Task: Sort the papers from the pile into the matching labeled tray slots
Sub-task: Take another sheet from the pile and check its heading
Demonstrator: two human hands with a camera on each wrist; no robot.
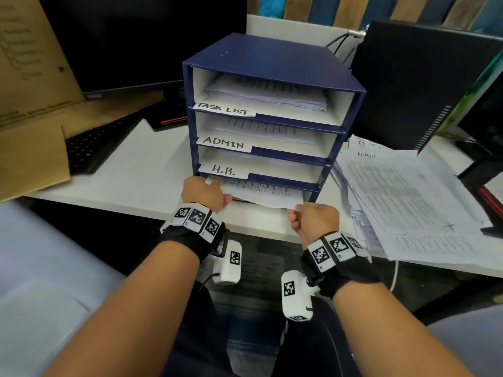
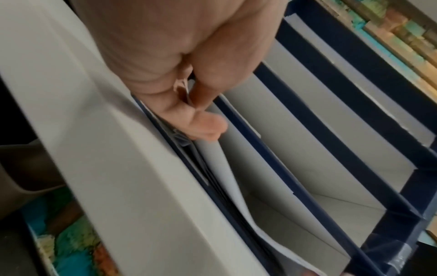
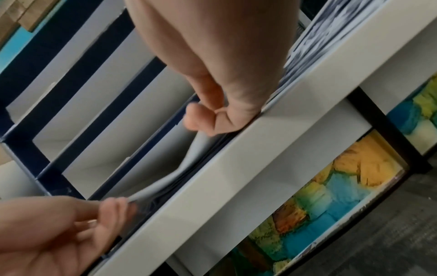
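At the bottom slot of the tray (image 1: 272, 58), under the "H.R." label (image 1: 223, 170), I see a sheet (image 1: 261, 193) partly pushed in, its near edge still sticking out over the surface (image 1: 147, 170). The head view alone shows the labels, "TASK LIST" (image 1: 223, 108) and "ADMIN" (image 1: 223, 144), and the pile (image 1: 402, 197) lying just right of the tray. The wrist views show what the head view hides: my left hand (image 1: 202, 195) pinches the sheet's left corner, fingers (image 2: 203, 125) curled under it with the thumb on top. My right hand (image 1: 315, 220) grips the near right edge, fingers (image 3: 201, 119) folded tight on the paper right at the lip of the surface. From the right wrist I also see the sheet bowing between the two hands. A keyboard (image 1: 95, 145) sits well left of the tray.
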